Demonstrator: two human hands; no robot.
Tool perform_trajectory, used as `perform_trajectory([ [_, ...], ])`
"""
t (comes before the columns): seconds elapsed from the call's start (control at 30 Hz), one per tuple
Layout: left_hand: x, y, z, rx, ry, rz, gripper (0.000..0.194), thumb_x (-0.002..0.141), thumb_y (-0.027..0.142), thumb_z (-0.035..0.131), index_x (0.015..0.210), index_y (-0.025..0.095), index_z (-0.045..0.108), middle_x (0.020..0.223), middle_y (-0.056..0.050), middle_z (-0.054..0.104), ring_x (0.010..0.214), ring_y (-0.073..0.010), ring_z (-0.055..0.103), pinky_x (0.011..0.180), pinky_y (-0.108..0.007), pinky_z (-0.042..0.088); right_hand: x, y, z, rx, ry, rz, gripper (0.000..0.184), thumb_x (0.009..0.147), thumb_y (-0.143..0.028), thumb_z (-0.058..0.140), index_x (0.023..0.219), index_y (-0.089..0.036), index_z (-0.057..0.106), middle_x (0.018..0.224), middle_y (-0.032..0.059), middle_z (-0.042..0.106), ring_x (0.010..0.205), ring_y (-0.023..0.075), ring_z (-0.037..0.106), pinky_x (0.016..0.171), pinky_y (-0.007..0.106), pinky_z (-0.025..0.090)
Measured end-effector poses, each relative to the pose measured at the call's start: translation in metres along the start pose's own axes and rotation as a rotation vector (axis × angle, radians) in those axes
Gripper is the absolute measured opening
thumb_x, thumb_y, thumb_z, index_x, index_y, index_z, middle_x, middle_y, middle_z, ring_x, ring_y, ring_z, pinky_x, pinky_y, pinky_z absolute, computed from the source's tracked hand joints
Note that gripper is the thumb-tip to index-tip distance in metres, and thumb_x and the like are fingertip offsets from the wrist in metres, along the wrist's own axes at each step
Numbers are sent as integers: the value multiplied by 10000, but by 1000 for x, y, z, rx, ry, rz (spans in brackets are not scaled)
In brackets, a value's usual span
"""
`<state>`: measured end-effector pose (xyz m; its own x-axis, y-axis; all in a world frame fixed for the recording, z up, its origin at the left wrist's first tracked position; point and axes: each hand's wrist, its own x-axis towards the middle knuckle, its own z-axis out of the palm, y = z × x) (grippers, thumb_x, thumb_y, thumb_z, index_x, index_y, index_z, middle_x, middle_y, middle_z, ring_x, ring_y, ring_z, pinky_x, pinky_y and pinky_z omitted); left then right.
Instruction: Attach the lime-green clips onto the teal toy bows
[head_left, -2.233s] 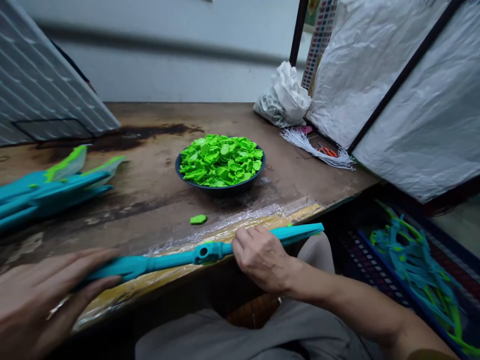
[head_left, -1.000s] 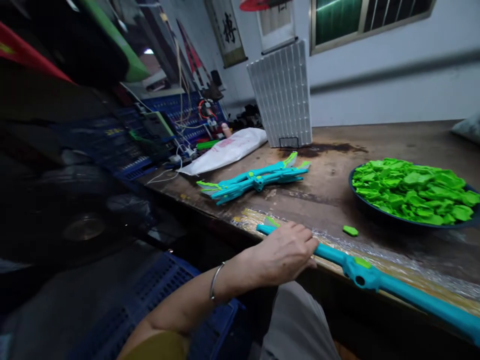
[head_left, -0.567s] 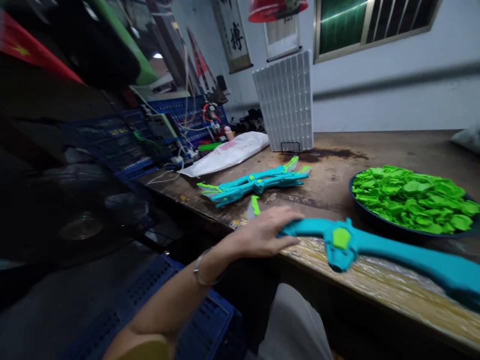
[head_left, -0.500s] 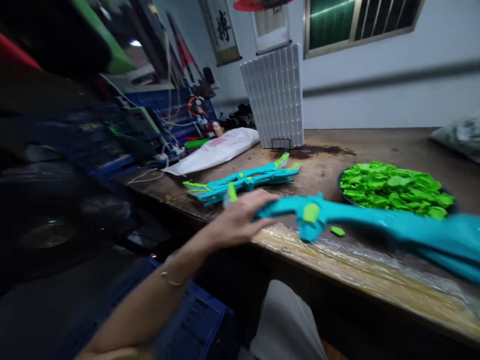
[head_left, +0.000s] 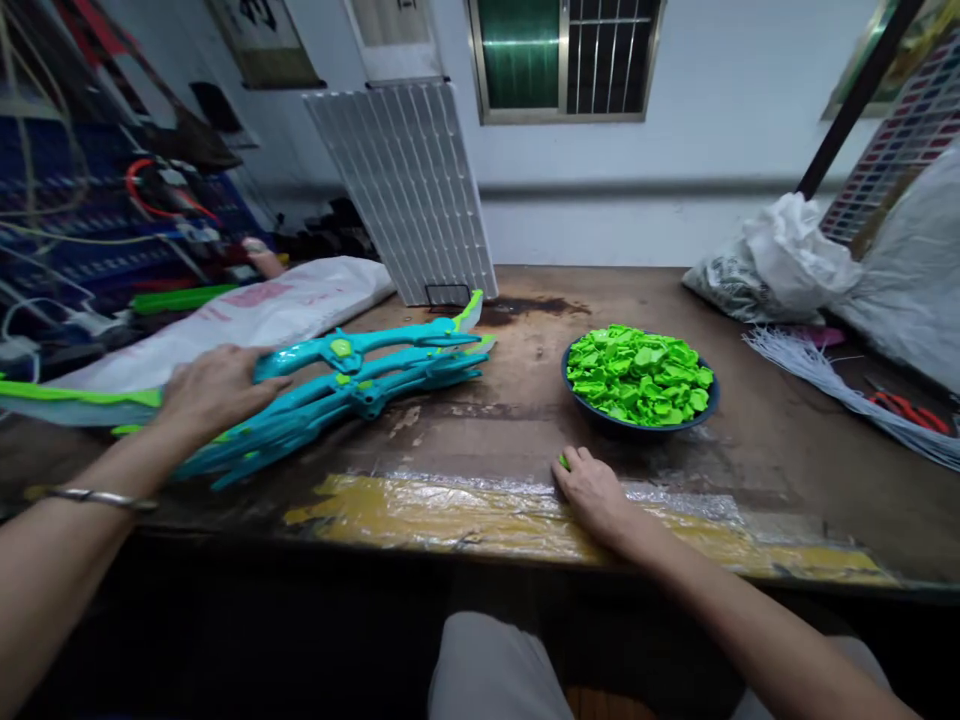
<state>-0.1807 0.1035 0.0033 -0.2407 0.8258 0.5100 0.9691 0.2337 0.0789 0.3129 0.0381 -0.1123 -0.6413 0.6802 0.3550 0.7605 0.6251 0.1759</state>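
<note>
At the left of the table, my left hand point(head_left: 214, 390) is closed round one end of a long teal plastic toy piece point(head_left: 300, 358) with a bright green oval at its middle and blade-like green ends. It lies over or just above a stack of similar teal pieces point(head_left: 330, 410). Near the table's front edge, my right hand point(head_left: 596, 490) has its fingertips closed on a small green plastic piece point(head_left: 564, 462), mostly covered by the fingers. Just beyond that hand stands a dark bowl point(head_left: 649, 429) heaped with green plastic pieces point(head_left: 637, 375).
A grey ribbed panel point(head_left: 405, 190) leans upright at the back. White sacks point(head_left: 780, 260) and a bundle of white ties point(head_left: 832, 385) are on the right, beside red-handled tools point(head_left: 911, 410). A flat white sack point(head_left: 300, 290) lies behind the teal stack.
The view has turned right. My left hand has brought the teal piece from the right to the stack on the left. My right hand has come into view at the small green piece.
</note>
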Motion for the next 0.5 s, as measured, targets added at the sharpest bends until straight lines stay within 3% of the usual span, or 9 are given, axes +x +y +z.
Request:
perform_trajectory([
  [0.1,1,4,16,13,-191,-35,586,783,720,538,975,188,693,856,-62,673,976,-335,633,914,-491,542,-3,0,6,-17,12,-36,436,918,105,316,923,-157,664,917,54,662,816,160,683,661,199,512],
  [0.2,6,3,33,38,-308,-39,479,817,551,658,1090,162,720,1082,-99,726,1074,-344,647,924,-397,534,-10,6,3,18,55,-124,405,979,42,312,878,-172,642,854,59,637,657,147,632,576,227,487],
  [0.27,10,-1,45,56,-379,-37,435,842,478,684,1139,165,735,1187,-110,720,1130,-333,644,953,-344,516,-11,20,-6,76,192,-198,368,1040,-49,304,1041,-140,660,979,102,673,679,149,652,587,239,509],
  [0.33,13,-7,55,69,-445,-23,437,874,405,657,1231,161,723,1275,-117,695,1189,-322,628,992,-319,491,-10,43,-18,35,368,-190,316,1083,-164,354,1204,-90,636,1156,164,675,849,204,702,686,282,550],
  [0.43,16,-11,62,73,-517,9,498,909,358,601,1351,139,668,1373,-134,644,1270,-316,587,1052,-317,451,-6,92,-29,-99,459,6,342,1097,-362,437,1229,-136,657,1186,133,691,744,203,658,536,307,451],
  [0.5,17,-11,62,65,-549,25,531,928,404,591,1377,128,648,1396,-144,626,1288,-322,575,1065,-317,440,-5,124,-26,-100,389,136,412,1096,-447,383,1221,-166,657,1178,150,684,770,261,658,548,360,427],
])
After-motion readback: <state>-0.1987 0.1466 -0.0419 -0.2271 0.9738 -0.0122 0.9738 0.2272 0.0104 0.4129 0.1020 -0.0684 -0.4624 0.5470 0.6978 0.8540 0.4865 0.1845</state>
